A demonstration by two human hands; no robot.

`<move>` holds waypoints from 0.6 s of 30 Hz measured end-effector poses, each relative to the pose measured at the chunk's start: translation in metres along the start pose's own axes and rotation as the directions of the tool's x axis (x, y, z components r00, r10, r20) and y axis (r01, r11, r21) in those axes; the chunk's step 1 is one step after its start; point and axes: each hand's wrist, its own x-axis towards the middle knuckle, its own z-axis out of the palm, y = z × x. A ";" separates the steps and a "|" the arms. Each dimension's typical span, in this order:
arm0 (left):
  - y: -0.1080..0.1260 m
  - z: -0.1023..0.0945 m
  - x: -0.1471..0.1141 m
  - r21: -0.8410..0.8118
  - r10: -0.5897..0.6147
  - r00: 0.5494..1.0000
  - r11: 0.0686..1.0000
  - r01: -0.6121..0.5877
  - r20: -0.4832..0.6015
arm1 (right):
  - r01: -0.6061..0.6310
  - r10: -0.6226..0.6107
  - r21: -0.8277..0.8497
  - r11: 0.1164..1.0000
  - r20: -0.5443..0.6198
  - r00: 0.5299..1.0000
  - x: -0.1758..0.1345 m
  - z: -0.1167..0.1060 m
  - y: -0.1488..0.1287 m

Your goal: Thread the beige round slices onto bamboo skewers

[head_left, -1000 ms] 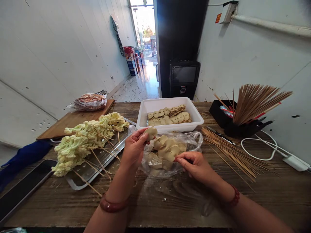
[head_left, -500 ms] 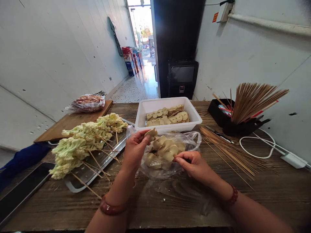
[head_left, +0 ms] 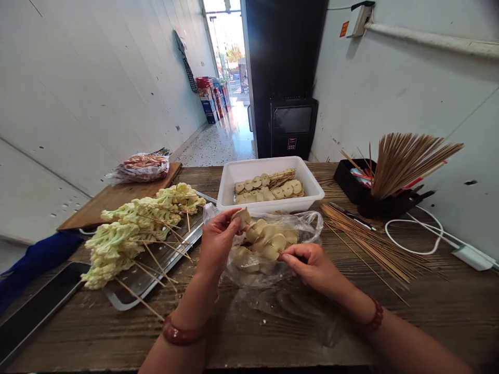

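Over the plastic bag, we observe the left hand pinching a pale slice and the right hand gripping a barely visible skewer.

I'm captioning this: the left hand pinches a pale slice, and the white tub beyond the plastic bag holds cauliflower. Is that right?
The contents are wrong: in the head view, the white tub beyond the plastic bag holds skewered pale slices. The left hand does pinch a pale slice.

Beyond the far edge of the table, an overexposed doorway admits daylight; the floor glares. Margins appear stretched.
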 end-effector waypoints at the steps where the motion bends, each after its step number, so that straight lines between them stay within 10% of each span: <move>1: 0.000 0.001 0.000 0.015 0.009 1.000 1.000 -0.009 -0.004 | 0.006 -0.006 -0.012 1.000 -0.004 1.000 0.000 0.000 0.000; 18: -0.001 -0.001 0.003 -0.108 -0.091 0.996 0.990 0.088 -0.021 | 0.099 -0.101 -0.065 0.993 -0.043 0.994 0.001 -0.001 0.002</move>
